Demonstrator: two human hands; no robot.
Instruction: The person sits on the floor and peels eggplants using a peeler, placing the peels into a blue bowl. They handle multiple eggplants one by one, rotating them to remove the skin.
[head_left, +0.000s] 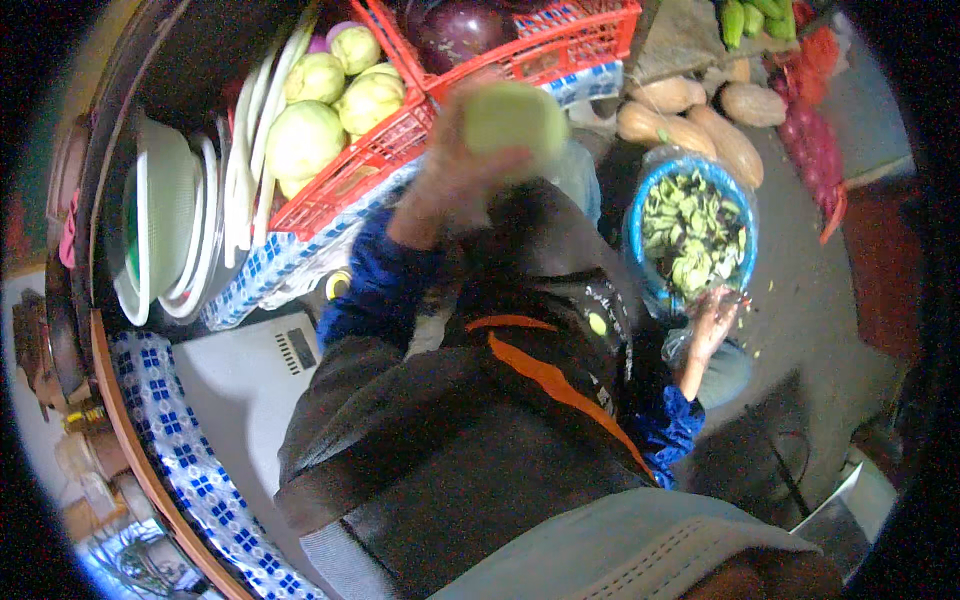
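Observation:
A pale green, rounded head of cabbage (pixel 515 122), smeared by motion, is gripped in my left hand (pixel 452 150). That hand is raised just in front of the red crates. Down at the right, my right hand (pixel 712 322) is at the near rim of a blue bin (pixel 634 240); its fingers look spread, with nothing plainly held in them. Loose green leaves and trimmings (pixel 692 225) fill the bin, which has a clear plastic liner around its edge. Dark bits show by the right fingertips.
More cabbages (pixel 305 140) sit in a red plastic crate (pixel 350 180), long white stalks (pixel 262 130) beside it. A second red crate (pixel 560 40) holds a dark purple round vegetable (pixel 460 35). Tan squashes (pixel 670 130) lie beyond the bin. White basins (pixel 165 220) stack at left.

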